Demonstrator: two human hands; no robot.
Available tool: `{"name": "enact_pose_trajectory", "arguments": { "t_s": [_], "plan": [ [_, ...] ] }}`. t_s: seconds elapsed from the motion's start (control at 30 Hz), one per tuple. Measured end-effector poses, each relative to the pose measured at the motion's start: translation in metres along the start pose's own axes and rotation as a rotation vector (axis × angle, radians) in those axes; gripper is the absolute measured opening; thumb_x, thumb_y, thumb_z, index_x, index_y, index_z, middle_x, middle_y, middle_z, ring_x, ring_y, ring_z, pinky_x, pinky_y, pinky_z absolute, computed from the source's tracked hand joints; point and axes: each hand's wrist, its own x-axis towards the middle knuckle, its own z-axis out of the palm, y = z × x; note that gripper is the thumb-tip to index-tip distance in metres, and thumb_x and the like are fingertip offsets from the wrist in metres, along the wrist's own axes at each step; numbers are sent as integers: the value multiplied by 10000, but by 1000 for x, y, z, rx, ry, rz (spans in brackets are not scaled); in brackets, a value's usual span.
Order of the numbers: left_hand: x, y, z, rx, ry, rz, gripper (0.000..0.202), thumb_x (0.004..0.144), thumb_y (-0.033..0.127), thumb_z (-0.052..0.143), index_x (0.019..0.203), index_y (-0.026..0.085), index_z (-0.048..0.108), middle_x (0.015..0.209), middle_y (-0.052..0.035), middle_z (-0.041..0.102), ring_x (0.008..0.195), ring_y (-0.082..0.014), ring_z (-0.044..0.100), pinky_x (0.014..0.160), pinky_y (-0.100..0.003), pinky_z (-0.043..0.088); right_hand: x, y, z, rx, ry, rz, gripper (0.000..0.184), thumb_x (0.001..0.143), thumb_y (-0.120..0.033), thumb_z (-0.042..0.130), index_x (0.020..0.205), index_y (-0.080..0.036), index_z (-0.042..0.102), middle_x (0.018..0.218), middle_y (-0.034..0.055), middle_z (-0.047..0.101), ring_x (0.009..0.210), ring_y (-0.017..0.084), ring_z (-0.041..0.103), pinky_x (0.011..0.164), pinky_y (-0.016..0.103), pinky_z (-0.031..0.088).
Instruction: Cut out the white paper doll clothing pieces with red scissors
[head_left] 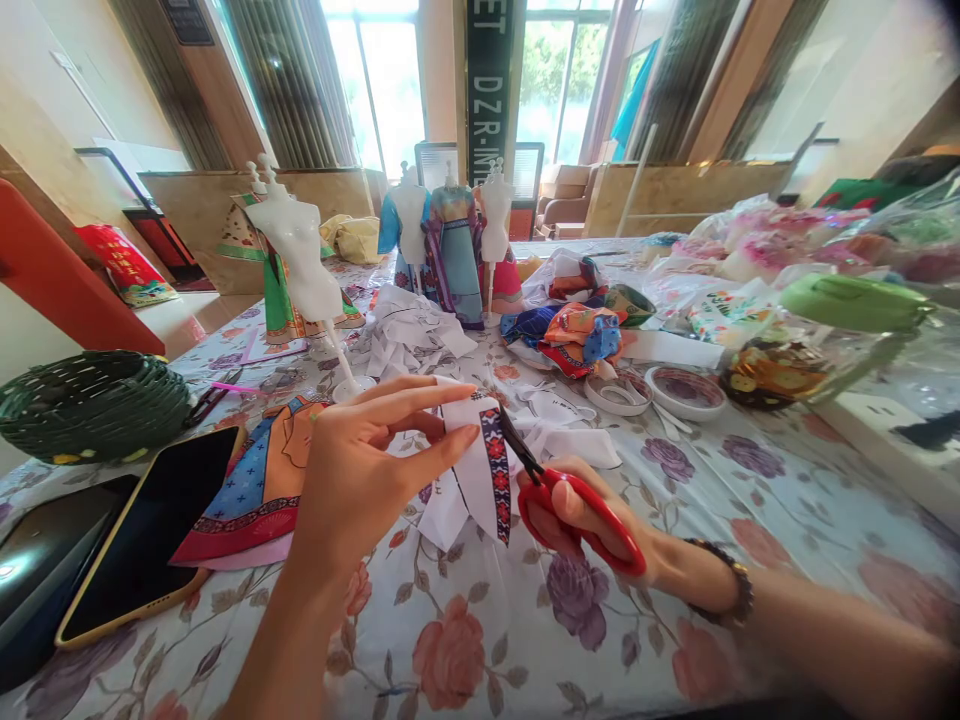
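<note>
Left hand (pixel 364 455) pinched the white, navy-banded fabric strip (pixel 480 470), running lengthwise downward; right hand (pixel 571 505) clasped red-handled, dark-bladed scissors (pixel 535 472) just rightward.

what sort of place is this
Probably a small workroom for making doll-size clothes: a glossy white plastic-looking mannequin torso and a long blue-and-purple patterned dress stand behind red-handled scissors with dark blades and a white piece with a patterned band.
</note>
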Motion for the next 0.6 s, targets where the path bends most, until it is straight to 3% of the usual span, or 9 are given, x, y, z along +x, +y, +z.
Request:
{"name": "enact_pose_trajectory", "arguments": {
  "t_s": [0.4,0.6],
  "plan": [
    [-1,-1,0,14,2,-1,225,689,227,800,902,298,785,931,10,745,629,-97,660,560,-186,578,0,7,0,14,0,-16,680,761,-828,422,496,-202,395,424,-51,357,428,94,304,444,278,220],
    [0,1,0,14,-1,-7,217,697,226,795,902,298,785,919,18,743,631,-87,657,570,-171,574,1,4,1,15,-1,-43,685,765,-823,427,483,-200,384,415,-51,340,414,86,303,431,266,221]
  ]
}}
